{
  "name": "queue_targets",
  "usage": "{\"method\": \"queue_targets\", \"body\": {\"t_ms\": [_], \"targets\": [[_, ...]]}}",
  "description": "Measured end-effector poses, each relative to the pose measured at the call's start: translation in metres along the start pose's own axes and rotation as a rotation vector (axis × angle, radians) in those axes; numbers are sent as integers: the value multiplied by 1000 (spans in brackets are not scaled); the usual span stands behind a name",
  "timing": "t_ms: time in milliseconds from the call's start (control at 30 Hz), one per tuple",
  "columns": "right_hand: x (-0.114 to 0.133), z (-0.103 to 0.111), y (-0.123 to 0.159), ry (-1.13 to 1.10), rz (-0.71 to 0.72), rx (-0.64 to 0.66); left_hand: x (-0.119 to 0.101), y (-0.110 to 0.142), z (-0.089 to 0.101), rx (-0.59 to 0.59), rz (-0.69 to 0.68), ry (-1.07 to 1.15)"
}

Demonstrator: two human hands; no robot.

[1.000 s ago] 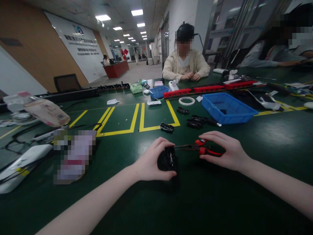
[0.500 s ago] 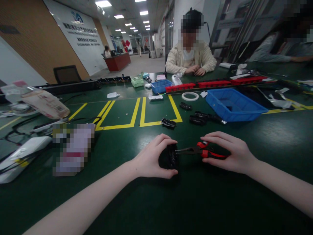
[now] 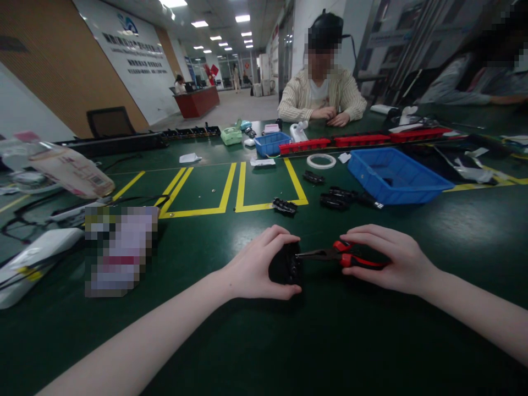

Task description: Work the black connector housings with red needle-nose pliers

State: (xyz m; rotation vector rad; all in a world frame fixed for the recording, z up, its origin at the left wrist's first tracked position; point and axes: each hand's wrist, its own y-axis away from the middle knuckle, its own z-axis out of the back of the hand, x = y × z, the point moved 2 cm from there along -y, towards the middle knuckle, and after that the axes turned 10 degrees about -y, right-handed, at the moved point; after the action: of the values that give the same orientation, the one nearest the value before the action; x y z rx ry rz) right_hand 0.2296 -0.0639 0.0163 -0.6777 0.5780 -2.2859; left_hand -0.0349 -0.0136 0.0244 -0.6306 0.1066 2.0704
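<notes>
Near the middle of the dark green table, my left hand [image 3: 264,267] grips a small black plastic part [image 3: 293,265] between thumb and fingers, one at each end. My right hand [image 3: 390,261] is closed around the red handles of long-nose pliers [image 3: 325,254]. The pliers' jaws point left, their tips at the side of the black part; whether they pinch anything there is too small to tell. Beyond my hands lies a similar black part [image 3: 284,206], with several more black parts [image 3: 335,198] to its right.
A blue bin [image 3: 400,179] stands beyond my right hand, near a roll of tape [image 3: 320,160]. To the left lie a bottle [image 3: 74,170], a blurred-out flat object [image 3: 127,247] and a white power strip [image 3: 45,258] with cables. A person [image 3: 324,93] sits opposite.
The pliers' handles have tilted slightly and my right hand has shifted a little with them. The left hand still holds the black part in nearly the same place.
</notes>
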Motion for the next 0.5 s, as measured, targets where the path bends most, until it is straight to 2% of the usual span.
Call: {"method": "queue_targets", "body": {"t_ms": [500], "targets": [[3,-2,4,121,48,27,3,0,-6,27,-12,-54]]}}
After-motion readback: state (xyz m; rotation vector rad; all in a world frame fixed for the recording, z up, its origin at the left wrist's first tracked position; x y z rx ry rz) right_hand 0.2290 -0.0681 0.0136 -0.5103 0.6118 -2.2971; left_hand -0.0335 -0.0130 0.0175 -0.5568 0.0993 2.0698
